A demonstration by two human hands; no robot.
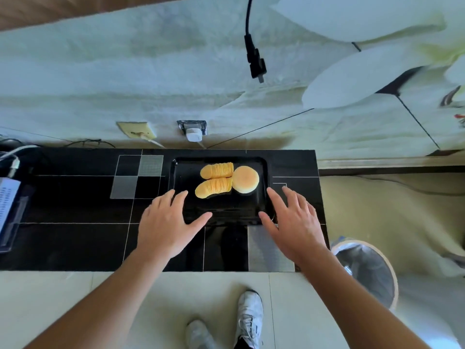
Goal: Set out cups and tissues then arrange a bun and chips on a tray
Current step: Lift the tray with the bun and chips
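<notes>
A black rectangular tray lies on the black tiled counter, near its back edge. On the tray a round pale bun sits at the right. Two stacks of yellow chips lie on their sides to its left, one behind the other. My left hand hovers with spread, straight fingers over the tray's front left corner. My right hand is spread the same way at the front right corner. Neither hand holds anything. No cups or tissues are in view.
A grey device with cables stands at the counter's far left. A wall socket with a white plug is behind the tray. A black cable dangles above. A lined bin stands on the floor at right, by my shoes.
</notes>
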